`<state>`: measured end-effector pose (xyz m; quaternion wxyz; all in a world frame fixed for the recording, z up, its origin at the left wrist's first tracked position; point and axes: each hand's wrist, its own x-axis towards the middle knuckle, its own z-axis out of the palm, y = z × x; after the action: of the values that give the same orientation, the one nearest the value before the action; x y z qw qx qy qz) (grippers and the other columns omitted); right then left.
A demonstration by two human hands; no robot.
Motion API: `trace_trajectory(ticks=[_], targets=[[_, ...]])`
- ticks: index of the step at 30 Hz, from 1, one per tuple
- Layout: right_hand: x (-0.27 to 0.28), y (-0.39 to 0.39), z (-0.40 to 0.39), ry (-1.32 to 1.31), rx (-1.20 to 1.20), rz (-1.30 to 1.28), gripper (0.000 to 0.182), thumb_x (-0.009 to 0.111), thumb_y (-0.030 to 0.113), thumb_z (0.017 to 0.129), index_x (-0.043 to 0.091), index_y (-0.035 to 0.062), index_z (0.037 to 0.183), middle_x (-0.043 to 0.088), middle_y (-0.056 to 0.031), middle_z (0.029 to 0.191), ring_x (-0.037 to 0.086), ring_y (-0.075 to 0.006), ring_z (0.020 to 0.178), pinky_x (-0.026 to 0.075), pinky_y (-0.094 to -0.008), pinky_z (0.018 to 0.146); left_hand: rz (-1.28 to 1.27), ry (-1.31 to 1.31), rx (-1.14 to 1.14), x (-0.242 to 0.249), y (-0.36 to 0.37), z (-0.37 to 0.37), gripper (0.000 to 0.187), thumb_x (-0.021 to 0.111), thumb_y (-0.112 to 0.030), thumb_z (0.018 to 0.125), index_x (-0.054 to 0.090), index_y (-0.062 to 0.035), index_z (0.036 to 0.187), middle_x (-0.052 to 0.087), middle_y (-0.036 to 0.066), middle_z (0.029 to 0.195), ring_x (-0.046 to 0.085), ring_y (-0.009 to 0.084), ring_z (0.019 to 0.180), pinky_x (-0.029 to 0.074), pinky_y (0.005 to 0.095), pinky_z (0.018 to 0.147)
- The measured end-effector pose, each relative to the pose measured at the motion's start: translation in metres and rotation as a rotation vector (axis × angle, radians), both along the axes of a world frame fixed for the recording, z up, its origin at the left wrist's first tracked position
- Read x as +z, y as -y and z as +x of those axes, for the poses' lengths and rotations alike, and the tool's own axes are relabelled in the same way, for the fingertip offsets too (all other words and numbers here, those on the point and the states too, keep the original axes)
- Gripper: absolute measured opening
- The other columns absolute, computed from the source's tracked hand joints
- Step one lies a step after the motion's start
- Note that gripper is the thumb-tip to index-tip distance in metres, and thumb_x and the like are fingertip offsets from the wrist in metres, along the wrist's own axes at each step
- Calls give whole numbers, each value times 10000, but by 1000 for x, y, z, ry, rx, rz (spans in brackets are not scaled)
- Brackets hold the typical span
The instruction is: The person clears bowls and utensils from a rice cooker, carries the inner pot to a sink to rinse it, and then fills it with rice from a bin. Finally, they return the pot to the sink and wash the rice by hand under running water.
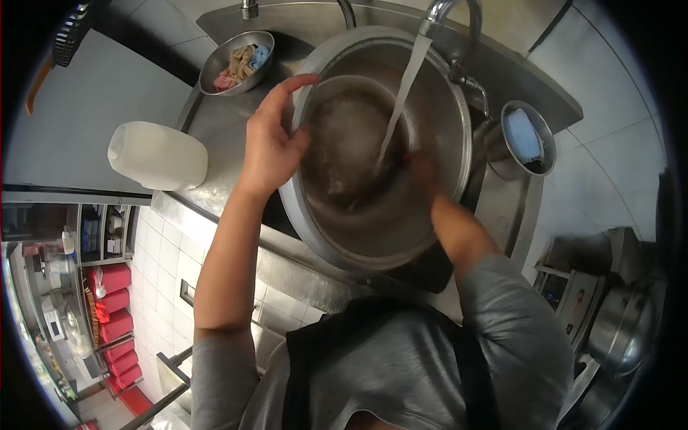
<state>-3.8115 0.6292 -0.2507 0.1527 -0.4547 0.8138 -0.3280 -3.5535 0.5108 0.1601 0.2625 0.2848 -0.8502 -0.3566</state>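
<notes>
A large metal pot [466, 136] stands tilted in the sink area, with brownish, foamy water [347, 136] inside. From the curved faucet [428, 27] a stream runs into it. At the pot's left rim is my left hand [276, 140], its index finger and thumb spread over the edge as it holds the rim. My right hand [423, 172] reaches down inside the pot on the right, beside the stream. It is dark and blurred there, so its fingers and anything in them cannot be made out.
A metal bowl with coloured cloths [240, 64] sits at the upper left, a whitish plastic jug [158, 155] on the left counter. Right of the faucet stands a metal container [507, 161] with a blue cloth [522, 136]. Metal cookware [622, 330] is at the lower right.
</notes>
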Motion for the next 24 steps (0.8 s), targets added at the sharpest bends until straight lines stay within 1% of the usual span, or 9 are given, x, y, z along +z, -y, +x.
trace_trajectory(ticks=[1, 2, 5, 8, 12, 16, 17, 19, 24], targets=[[-8, -14, 25, -155, 68, 72, 276, 391, 182, 900, 631, 54, 943, 628, -128, 869, 602, -303, 872, 458, -440, 813, 14, 14, 9, 0, 0, 0, 596, 513, 95, 666, 497, -102, 1229, 571, 67, 1067, 519, 151, 981, 367, 232, 870], [4, -30, 66, 234, 41, -167, 270, 388, 161, 895, 614, 39, 980, 619, -137, 902, 599, -298, 886, 454, -436, 822, 28, 27, 18, -1, -1, 1, 591, 518, 90, 671, 497, -105, 1229, 574, 70, 1063, 523, 155, 980, 371, 236, 871], [61, -38, 183, 199, 272, 11, 311, 344, 139, 905, 536, 16, 1117, 555, -147, 1061, 543, -273, 990, 400, -408, 898, -23, -43, -24, -5, 3, 1, 570, 536, 69, 698, 492, -109, 1239, 585, 90, 1069, 540, 175, 1002, 384, 260, 892], [243, -3, 225, 1432, 103, -177, 396, 267, 193, 941, 457, 34, 1250, 453, -142, 1275, 416, -240, 1175, 288, -350, 1014, -123, -136, -61, -10, 5, -1, 545, 547, 43, 734, 485, -112, 1253, 589, 115, 1107, 545, 202, 1050, 388, 289, 925], [375, 82, 184, 1980, -28, -618, 446, 252, 263, 968, 393, 1, 1300, 420, -120, 1333, 403, -193, 1194, 274, -300, 1031, -220, -150, -78, -3, 3, -5, 523, 553, 18, 762, 477, -111, 1263, 578, 142, 1156, 539, 232, 1096, 386, 314, 946], [323, 16, 231, 1424, 153, -545, 444, 332, 284, 967, 448, -12, 1277, 472, -85, 1285, 423, -169, 1175, 294, -299, 1033, -97, -94, -65, 14, -8, -7, 523, 557, 17, 759, 478, -106, 1261, 578, 154, 1150, 545, 236, 1091, 396, 318, 935], [249, -1, 228, 1483, 385, -341, 404, 402, 255, 945, 484, 26, 1268, 469, -108, 1302, 425, -207, 1205, 302, -328, 1040, -107, -97, -66, 16, -9, -7, 528, 558, 24, 753, 480, -105, 1259, 582, 152, 1140, 548, 230, 1080, 398, 313, 929], [157, -36, 189, 528, 746, -130, 363, 470, 211, 911, 519, 80, 1246, 471, -132, 1301, 431, -265, 1214, 320, -365, 1033, -123, -101, -66, 17, -9, -9, 539, 559, 38, 739, 483, -101, 1254, 588, 148, 1120, 554, 219, 1059, 403, 304, 916], [110, -45, 41, -220, 1065, 276, 391, 508, 240, 868, 526, 137, 1245, 500, -107, 1272, 469, -286, 1173, 335, -391, 1029, -189, -140, -74, 8, -3, -11, 586, 568, 83, 662, 508, -103, 1214, 578, 131, 1146, 582, 259, 803, 463, 295, 662]])
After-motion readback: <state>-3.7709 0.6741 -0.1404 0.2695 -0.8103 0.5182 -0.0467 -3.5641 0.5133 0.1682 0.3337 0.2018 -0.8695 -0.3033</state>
